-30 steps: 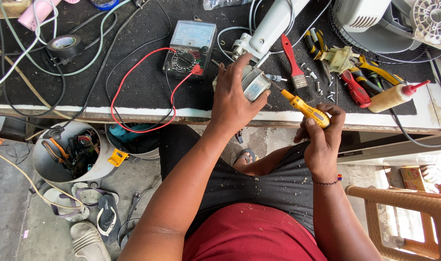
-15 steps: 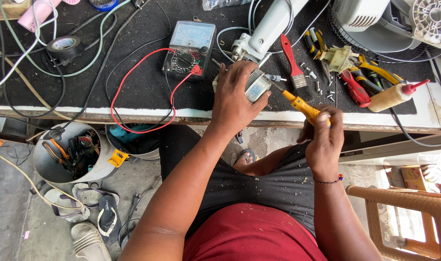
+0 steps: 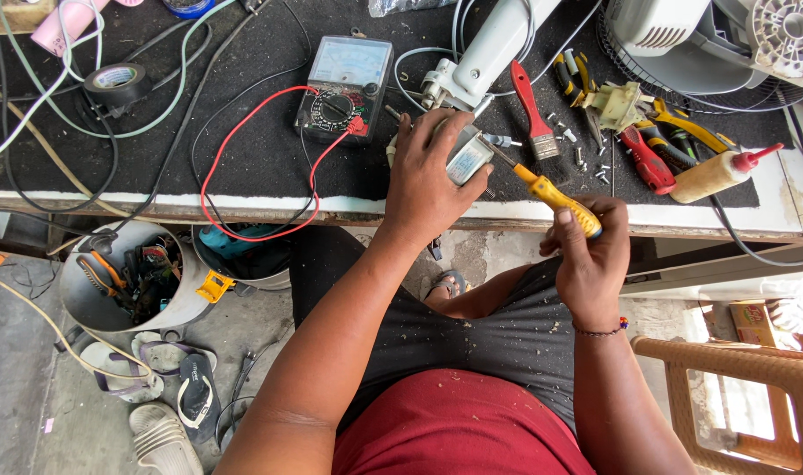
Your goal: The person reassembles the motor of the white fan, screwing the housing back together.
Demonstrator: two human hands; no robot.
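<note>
My left hand (image 3: 428,176) grips a small grey motor part (image 3: 468,158) at the front of the black bench mat (image 3: 260,149). My right hand (image 3: 586,255) is closed on a yellow-handled screwdriver (image 3: 555,198), whose shaft runs up and left to the grey part. A white fan neck (image 3: 489,48) lies just beyond the part. Left of my hand sits an analog multimeter (image 3: 344,84) with a red lead (image 3: 243,167) looping over the mat.
A red-handled brush (image 3: 531,110), pliers (image 3: 652,158), loose screws (image 3: 586,149) and a glue bottle (image 3: 714,176) lie to the right. Fan housing (image 3: 709,44) fills the far right corner. Black tape roll (image 3: 115,84) and cables lie left. A tool bucket (image 3: 128,277), sandals and a plastic chair (image 3: 744,387) stand below.
My right hand and the screwdriver have shifted slightly up and turned a little; the left hand keeps hold of the grey part.
</note>
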